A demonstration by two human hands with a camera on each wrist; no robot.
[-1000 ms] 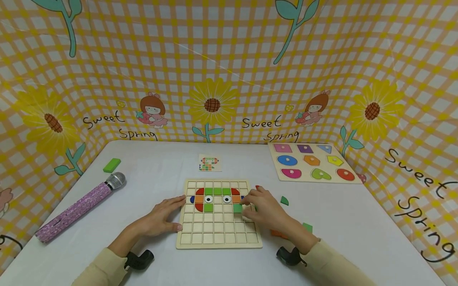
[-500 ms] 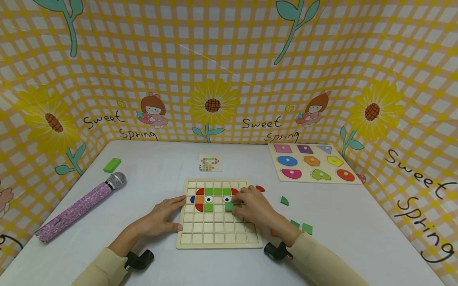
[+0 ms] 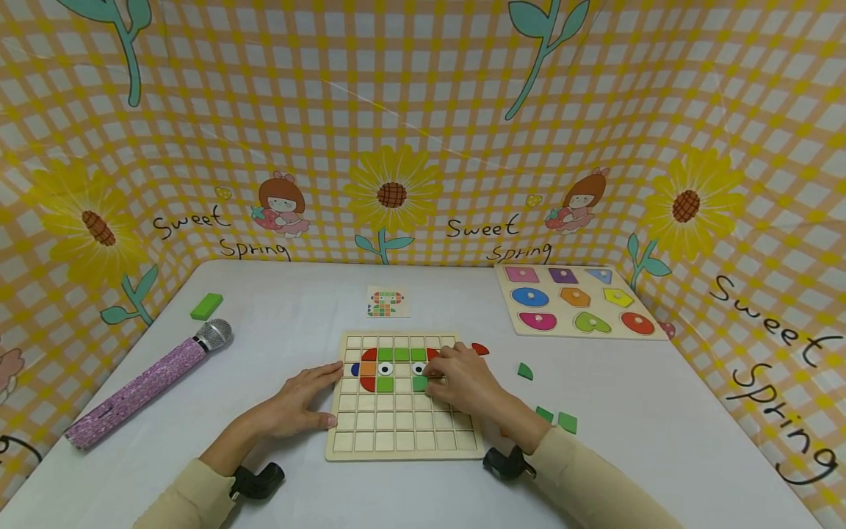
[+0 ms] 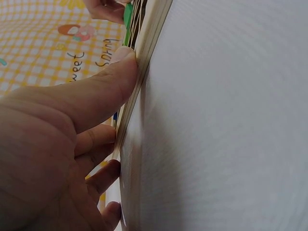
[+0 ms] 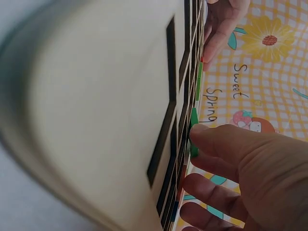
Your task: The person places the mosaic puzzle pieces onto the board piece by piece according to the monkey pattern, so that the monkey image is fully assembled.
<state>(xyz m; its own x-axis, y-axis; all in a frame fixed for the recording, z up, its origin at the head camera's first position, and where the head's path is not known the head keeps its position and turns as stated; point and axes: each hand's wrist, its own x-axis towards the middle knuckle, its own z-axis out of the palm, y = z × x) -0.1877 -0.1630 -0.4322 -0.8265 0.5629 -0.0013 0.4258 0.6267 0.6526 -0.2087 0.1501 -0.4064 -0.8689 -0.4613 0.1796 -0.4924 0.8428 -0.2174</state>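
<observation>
Pinched green tile [image 3: 419, 384] in right hand [image 3: 465, 378], hiding board [image 3: 405, 421] at two o'clock.
Spread left hand [image 3: 300, 400] against board, nine o'clock; saw card [image 3: 388, 302], twelve.

On the table [image 3: 297, 316], a picture card [image 3: 388, 302] lies behind the grid board [image 3: 403, 430], whose rear half holds tiles [image 3: 402, 354]. Left are a microphone [image 3: 148, 389] and, behind it, a block [image 3: 207, 306]; right, loose tiles [image 3: 568, 422], with a peg puzzle [image 3: 565, 325] farther back.
</observation>
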